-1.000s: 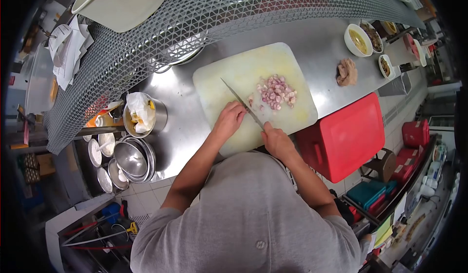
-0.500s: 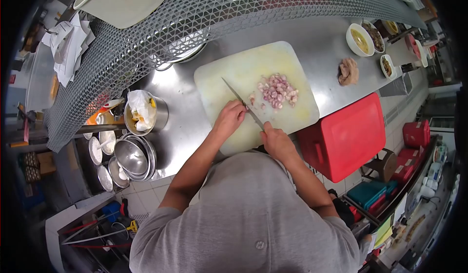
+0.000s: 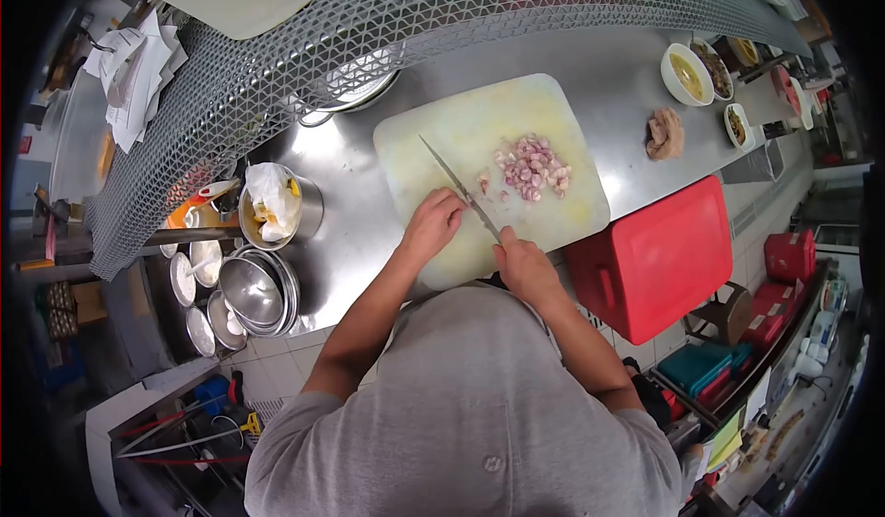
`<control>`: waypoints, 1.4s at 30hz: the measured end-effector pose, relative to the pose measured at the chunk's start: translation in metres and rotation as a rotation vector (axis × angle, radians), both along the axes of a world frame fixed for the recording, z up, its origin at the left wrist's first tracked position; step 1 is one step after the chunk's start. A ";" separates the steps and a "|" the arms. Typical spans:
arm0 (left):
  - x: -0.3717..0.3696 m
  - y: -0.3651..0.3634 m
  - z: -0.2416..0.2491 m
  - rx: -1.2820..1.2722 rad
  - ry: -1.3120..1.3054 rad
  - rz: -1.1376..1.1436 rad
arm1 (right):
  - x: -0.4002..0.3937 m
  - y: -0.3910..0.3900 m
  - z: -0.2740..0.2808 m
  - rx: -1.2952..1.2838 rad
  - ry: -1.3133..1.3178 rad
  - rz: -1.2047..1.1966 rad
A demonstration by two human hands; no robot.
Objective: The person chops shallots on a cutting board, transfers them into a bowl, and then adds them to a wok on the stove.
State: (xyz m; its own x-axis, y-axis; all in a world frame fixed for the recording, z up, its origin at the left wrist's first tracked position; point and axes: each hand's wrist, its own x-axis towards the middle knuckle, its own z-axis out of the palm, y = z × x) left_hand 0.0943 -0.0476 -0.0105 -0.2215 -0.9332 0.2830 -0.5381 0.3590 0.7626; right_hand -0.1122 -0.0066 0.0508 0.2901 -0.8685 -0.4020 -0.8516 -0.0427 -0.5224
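- The steel surface [image 3: 608, 93] runs under a mesh shelf [image 3: 387, 10] and carries everything here.
- A red lidded bin [image 3: 659, 254] stands below the surface's near edge, right of the person.
- The pale cutting board [image 3: 442, 134] lies flat on the surface, directly before the person.
- Stacked steel bowls [image 3: 256, 291] sit to the left, below a tin holding crumpled plastic [image 3: 274, 205].
- The left hand [image 3: 431, 226] rests on the board, fingers curled together beside the blade; what they press is hidden.
- The right hand [image 3: 524, 266] is at the board's near edge, fingers closed round the handle.
- The knife [image 3: 456, 185] slants up-left across the board.
- Chopped pinkish pieces [image 3: 533, 166] lie heaped just right of the blade.
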 end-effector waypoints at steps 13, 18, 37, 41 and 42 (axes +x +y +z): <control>0.005 0.002 -0.002 0.037 -0.050 -0.004 | 0.004 0.008 -0.004 -0.039 -0.082 0.033; 0.006 0.001 -0.006 0.013 -0.024 0.004 | 0.003 0.005 0.003 -0.018 -0.078 0.025; -0.033 -0.014 0.000 -0.078 0.036 0.020 | -0.032 -0.016 0.007 -0.128 -0.109 -0.087; -0.026 -0.018 -0.010 -0.005 0.097 0.256 | -0.032 -0.015 -0.013 -0.141 -0.017 -0.031; -0.025 -0.018 -0.009 -0.004 0.097 0.250 | -0.031 -0.013 -0.009 -0.141 -0.016 -0.038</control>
